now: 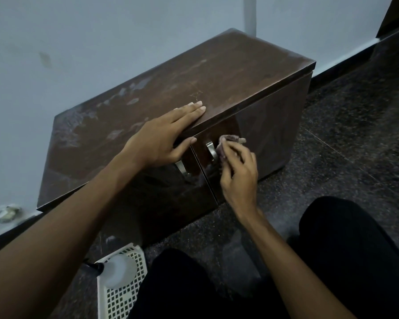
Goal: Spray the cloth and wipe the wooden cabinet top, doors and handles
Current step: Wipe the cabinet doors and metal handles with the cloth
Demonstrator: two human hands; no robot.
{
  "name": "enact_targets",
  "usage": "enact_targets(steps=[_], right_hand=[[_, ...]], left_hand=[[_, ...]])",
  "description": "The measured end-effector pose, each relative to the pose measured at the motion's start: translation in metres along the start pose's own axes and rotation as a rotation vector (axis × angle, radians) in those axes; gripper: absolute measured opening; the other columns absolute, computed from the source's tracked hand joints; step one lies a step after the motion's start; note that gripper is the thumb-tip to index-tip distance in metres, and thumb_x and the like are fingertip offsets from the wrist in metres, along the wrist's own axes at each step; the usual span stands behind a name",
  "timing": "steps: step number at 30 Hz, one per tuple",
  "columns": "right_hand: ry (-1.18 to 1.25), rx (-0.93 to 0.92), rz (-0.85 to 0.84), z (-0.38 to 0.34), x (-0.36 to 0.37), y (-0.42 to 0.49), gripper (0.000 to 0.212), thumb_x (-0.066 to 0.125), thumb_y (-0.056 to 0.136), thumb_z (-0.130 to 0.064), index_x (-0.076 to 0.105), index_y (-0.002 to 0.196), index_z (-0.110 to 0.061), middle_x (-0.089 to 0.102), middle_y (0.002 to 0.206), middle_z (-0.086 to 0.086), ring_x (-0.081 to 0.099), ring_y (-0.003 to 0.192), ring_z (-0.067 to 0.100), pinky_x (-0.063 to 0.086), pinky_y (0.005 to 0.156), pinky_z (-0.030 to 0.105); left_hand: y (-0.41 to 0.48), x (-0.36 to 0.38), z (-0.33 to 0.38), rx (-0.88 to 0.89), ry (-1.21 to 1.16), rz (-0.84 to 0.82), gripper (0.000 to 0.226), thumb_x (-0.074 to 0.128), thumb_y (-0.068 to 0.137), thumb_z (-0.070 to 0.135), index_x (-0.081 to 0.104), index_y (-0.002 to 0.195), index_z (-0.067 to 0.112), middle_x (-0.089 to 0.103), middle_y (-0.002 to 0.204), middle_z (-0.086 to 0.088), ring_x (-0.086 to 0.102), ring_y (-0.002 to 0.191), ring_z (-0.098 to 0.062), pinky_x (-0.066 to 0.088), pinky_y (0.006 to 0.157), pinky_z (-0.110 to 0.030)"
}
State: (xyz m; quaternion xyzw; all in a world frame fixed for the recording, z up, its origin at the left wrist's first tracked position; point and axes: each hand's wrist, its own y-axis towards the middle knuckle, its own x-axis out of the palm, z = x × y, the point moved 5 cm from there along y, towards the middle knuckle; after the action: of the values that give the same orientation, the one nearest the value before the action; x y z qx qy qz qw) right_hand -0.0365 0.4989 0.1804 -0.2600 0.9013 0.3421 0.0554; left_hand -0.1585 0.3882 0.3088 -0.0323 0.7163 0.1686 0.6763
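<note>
Against a pale wall stands the dark wooden cabinet (171,104), mid-frame, top smeared whitish. Left hand (164,137) lies flat-fingered on its front edge; right hand (238,173) pinches a crumpled cloth (228,143) against the right door's metal handle (210,150).

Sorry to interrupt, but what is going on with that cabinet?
A person is cleaning a low wooden cabinet. The left hand rests flat on its top at the front edge, while the right hand holds a bunched cloth against the right door, beside its metal handle. The spray bottle lies in a white basket on the floor.
</note>
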Motion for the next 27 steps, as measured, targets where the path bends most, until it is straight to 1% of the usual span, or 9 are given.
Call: enact_targets(steps=[4,7,13,15,19,20,22,25,27], right_hand=[[-0.054,0.005,-0.045,0.026,0.021,-0.032,0.043,0.054,0.094,-0.005,0.060,0.136,-0.015,0.063,0.116,0.004,0.052,0.095,0.024,0.053,0.075,0.035],[-0.125,-0.011,-0.104,0.035,0.030,-0.042,0.044,0.050,0.095,-0.011,0.058,0.138,-0.016,0.062,0.115,0.005,0.050,0.093,0.024,0.055,0.068,0.037],[-0.218,-0.093,-0.222,0.045,0.039,-0.053,0.048,0.054,0.093,-0.010,0.055,0.140,-0.015,0.056,0.110,0.003,0.048,0.092,0.023,0.056,0.060,0.039],[-0.209,-0.138,-0.264,0.046,0.043,-0.056,0.047,0.050,0.092,-0.010,0.055,0.139,-0.012,0.054,0.107,0.004,0.048,0.090,0.024,0.056,0.060,0.039],[-0.165,-0.188,-0.247,0.045,0.042,-0.056,0.050,0.060,0.089,0.000,0.057,0.138,-0.009,0.057,0.108,0.007,0.050,0.092,0.025,0.057,0.065,0.036],[-0.146,-0.168,-0.211,0.045,0.039,-0.054,0.049,0.060,0.090,0.000,0.056,0.139,-0.009,0.059,0.109,0.008,0.051,0.091,0.025,0.056,0.068,0.033],[-0.087,-0.009,-0.082,0.055,0.031,-0.049,0.046,0.052,0.095,-0.009,0.054,0.141,-0.011,0.057,0.109,0.001,0.052,0.090,0.024,0.052,0.071,0.030],[0.074,0.287,0.075,0.077,0.028,-0.036,0.043,0.049,0.097,-0.018,0.056,0.139,-0.011,0.041,0.106,-0.021,0.056,0.095,0.026,0.055,0.080,0.042],[0.066,0.310,0.061,0.075,0.034,-0.036,0.042,0.052,0.097,-0.017,0.056,0.139,-0.011,0.039,0.103,-0.023,0.056,0.094,0.026,0.055,0.078,0.044]], left_hand=[[0.000,-0.001,0.000,0.001,0.001,-0.010,0.066,0.057,0.100,0.031,0.029,0.158,0.017,0.030,0.164,-0.001,0.027,0.151,-0.016,0.036,0.119,-0.042],[0.000,-0.001,0.001,-0.004,0.006,-0.016,0.066,0.057,0.100,0.032,0.028,0.158,0.017,0.030,0.164,-0.001,0.028,0.151,-0.016,0.036,0.119,-0.042],[0.001,-0.001,0.001,-0.002,0.010,-0.016,0.066,0.056,0.100,0.032,0.028,0.158,0.017,0.029,0.164,0.000,0.027,0.152,-0.016,0.037,0.119,-0.043],[0.001,-0.001,0.000,-0.006,0.004,-0.024,0.067,0.055,0.100,0.034,0.027,0.159,0.018,0.029,0.164,0.001,0.026,0.152,-0.015,0.038,0.118,-0.044],[0.000,-0.001,0.001,-0.007,0.003,-0.024,0.066,0.055,0.101,0.033,0.027,0.159,0.017,0.029,0.164,0.000,0.026,0.152,-0.015,0.036,0.119,-0.042],[0.001,-0.002,0.001,-0.007,0.007,-0.022,0.066,0.056,0.101,0.032,0.028,0.158,0.017,0.029,0.164,0.000,0.026,0.152,-0.015,0.035,0.120,-0.041],[0.001,-0.002,0.001,-0.009,0.013,-0.020,0.066,0.056,0.101,0.031,0.027,0.159,0.017,0.029,0.164,0.000,0.026,0.152,-0.015,0.034,0.120,-0.039],[0.000,-0.002,0.001,-0.008,0.017,-0.026,0.066,0.055,0.101,0.032,0.027,0.159,0.017,0.029,0.164,0.001,0.026,0.152,-0.014,0.033,0.120,-0.037],[0.001,-0.002,0.002,-0.002,0.015,-0.028,0.066,0.055,0.101,0.033,0.027,0.159,0.018,0.029,0.164,0.001,0.026,0.152,-0.014,0.035,0.119,-0.039]])
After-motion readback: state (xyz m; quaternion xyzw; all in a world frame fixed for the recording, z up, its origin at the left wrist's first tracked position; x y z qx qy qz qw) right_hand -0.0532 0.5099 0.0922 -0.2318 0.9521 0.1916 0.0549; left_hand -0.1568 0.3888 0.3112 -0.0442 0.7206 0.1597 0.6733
